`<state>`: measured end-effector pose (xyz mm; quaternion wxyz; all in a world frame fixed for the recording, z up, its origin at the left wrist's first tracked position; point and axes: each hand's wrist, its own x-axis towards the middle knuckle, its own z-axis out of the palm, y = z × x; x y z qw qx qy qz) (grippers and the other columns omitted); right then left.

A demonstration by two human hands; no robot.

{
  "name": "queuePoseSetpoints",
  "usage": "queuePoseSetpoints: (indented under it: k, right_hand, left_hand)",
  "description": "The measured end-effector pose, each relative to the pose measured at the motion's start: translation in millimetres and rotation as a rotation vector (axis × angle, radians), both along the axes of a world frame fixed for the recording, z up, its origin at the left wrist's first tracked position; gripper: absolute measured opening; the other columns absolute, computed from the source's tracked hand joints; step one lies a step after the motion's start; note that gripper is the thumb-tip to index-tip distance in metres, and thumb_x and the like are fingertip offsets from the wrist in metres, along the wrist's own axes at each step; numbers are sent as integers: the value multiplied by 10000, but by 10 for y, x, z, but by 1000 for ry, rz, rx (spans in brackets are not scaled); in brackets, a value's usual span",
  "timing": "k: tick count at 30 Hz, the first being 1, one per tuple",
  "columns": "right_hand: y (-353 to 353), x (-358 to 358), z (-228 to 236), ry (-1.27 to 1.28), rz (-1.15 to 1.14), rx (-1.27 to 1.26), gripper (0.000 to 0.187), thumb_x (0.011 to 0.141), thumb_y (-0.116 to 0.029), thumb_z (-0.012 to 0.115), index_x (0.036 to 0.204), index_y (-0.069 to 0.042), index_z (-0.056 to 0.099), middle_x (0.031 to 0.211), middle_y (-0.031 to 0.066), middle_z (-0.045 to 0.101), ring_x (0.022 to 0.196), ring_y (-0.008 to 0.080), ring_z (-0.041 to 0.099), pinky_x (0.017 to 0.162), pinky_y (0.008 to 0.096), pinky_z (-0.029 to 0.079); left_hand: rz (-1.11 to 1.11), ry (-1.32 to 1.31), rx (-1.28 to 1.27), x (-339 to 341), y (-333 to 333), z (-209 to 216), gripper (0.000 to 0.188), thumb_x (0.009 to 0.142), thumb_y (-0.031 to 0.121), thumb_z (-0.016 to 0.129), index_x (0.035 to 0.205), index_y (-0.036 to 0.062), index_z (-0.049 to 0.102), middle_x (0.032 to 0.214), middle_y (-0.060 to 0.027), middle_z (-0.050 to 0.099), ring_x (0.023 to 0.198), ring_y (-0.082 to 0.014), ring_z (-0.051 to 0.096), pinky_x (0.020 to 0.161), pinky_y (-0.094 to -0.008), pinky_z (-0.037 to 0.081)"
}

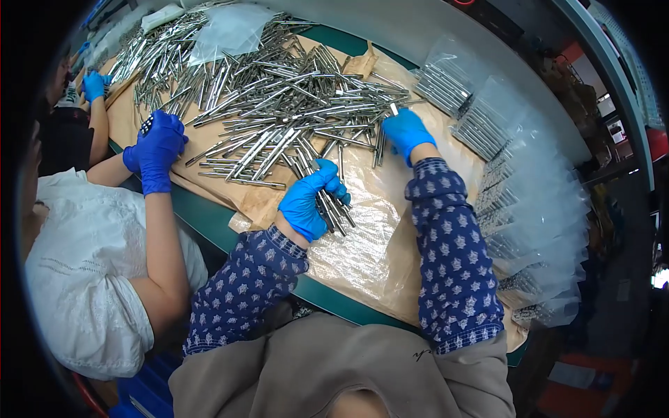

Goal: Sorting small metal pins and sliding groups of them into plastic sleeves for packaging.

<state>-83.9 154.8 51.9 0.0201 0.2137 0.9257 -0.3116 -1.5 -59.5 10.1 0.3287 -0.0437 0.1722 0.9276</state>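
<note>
Gathering stage, head view only. Left hand (311,200), blue-gloved, sits near the middle of the brown paper sheet (362,258), fingers curled tight around a small bundle of metal rods (333,212); the rod ends stick out of the fist toward the near right. Grip judged firm, thumb over the top, no gap showing between fingers and rods.

Right hand (406,132), also blue-gloved, reaches farther out to the right edge of the loose rod pile (279,104). Fingers bent down onto the pile, tips among the rods. One short rod end shows just above the knuckles. Cannot tell whether the fingers have closed on a rod or only rest on them.

Judgement: collecting a count of rods into the left fist is the step in hand. Next move would call for the right fingers to pinch a single rod free of the tangle and lay it parallel with those in the left fist, without dragging neighbours along.

Surroundings: clear bags of packed rods (529,202) fanned along the right side of the green table (209,216). A co-worker's gloved hand (157,150) works at the left edge of the same pile; another gloved hand (94,85) at far left.
</note>
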Motion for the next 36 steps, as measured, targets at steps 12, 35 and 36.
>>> queuePoseSetpoints:
  k: [12, 35, 36]
  right_hand:
    - [-186, -27, 172, -310, 171, 421, 408, 736, -365, 614, 995, -54, 670, 1041, 167, 636, 976, 285, 612, 850, 355, 476]
    - [-399, 250, 79, 57, 690, 435, 303, 834, -332, 557, 934, -47, 580, 818, 169, 645, 753, 332, 620, 685, 396, 482]
    - [-391, 314, 119, 24, 567, 67, 271, 857, -306, 536, 901, -43, 583, 768, 145, 644, 684, 277, 621, 644, 363, 483]
  left_hand:
    - [24, 20, -12, -16, 0, -63, 80, 870, 121, 570, 923, 125, 510, 667, 4, 441, 653, -165, 486, 659, -352, 481]
    - [484, -65, 92, -323, -431, 141, 150, 858, 120, 600, 762, 99, 487, 624, 18, 442, 617, -157, 477, 658, -363, 475]
    - [490, -73, 91, -318, -450, 138, 150, 858, 120, 600, 762, 99, 487, 624, 18, 442, 617, -157, 477, 658, -363, 475]
